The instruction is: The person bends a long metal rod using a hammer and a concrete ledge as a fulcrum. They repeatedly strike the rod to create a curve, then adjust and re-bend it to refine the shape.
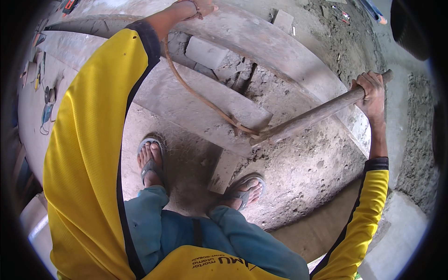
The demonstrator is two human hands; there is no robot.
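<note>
Ahead of two sandals (149, 166), one wooden pole (308, 114) meets one curved brown rod (205, 101); the right hand (371, 91) curls its fingers tight round the pole. I can't tell how open the left hand (204, 7) is or what it holds.

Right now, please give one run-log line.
Right hand: gripping wooden pole; left hand: near long board, contact unclear; thin rod: near pole's left end

Dark printed lettering (215, 261), upside down from this view, stands on the yellow shirt's front (175, 267).
</note>
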